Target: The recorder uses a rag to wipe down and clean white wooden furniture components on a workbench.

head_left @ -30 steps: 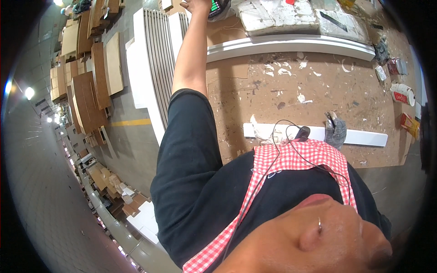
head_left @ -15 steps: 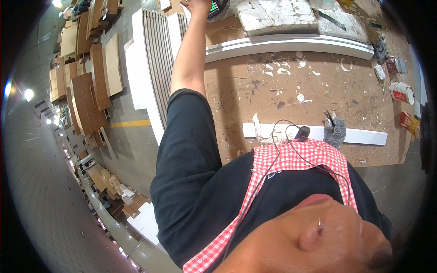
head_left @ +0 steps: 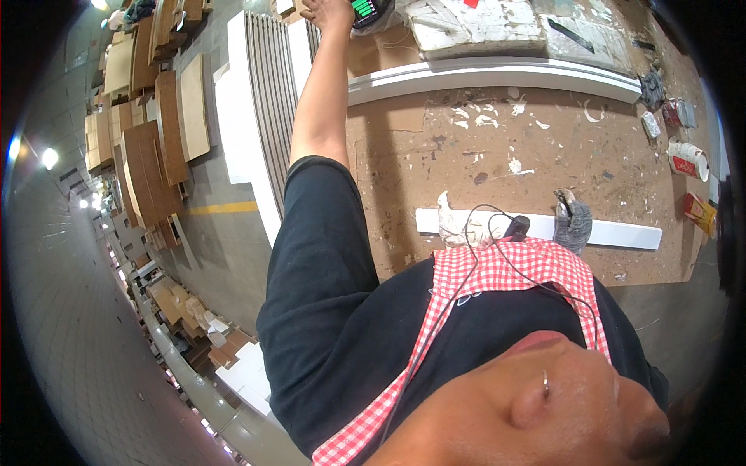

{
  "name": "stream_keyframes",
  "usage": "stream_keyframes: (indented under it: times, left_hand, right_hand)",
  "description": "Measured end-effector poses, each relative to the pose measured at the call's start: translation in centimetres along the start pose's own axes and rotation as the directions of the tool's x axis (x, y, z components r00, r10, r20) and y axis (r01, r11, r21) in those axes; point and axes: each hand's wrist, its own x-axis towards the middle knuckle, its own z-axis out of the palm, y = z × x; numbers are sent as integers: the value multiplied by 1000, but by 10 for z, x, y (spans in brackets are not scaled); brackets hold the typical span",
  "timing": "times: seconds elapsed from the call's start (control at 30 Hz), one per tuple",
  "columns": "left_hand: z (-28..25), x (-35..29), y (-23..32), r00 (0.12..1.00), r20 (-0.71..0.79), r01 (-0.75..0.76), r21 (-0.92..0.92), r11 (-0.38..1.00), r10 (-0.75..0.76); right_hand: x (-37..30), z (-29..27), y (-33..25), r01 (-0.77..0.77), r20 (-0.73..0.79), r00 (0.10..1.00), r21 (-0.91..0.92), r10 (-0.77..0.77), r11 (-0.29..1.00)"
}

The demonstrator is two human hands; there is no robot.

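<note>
At top, the left hand (head_left: 331,14) has eased back further into view beside a green-lit device (head_left: 364,9); I cannot tell its cropped grip's opening or hold.

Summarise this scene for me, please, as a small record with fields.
Left hand: bare, partly cut off by the top edge
Beside it: dark device with green-lit display, contact unclear
Right hand: not distinguishable
Tabletop: brown, marked with white spots
Near white strip: partly hidden behind grey item
Far side: white bundle
Left side: stacked panels
Right edge: white-and-red container
</note>
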Motion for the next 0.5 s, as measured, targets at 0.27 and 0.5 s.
stream_keyframes:
  times: [0.27, 0.5]
  left_hand:
    - [10, 16, -33, 998, -62, -21, 90, 996, 27]
    - [10, 15, -25, 999, -15, -39, 76, 996, 40]
  right_hand:
    - [3, 6, 12, 184, -53, 982, 104, -179, 977]
    - [13, -3, -11, 227, -92, 970, 15, -224, 974]
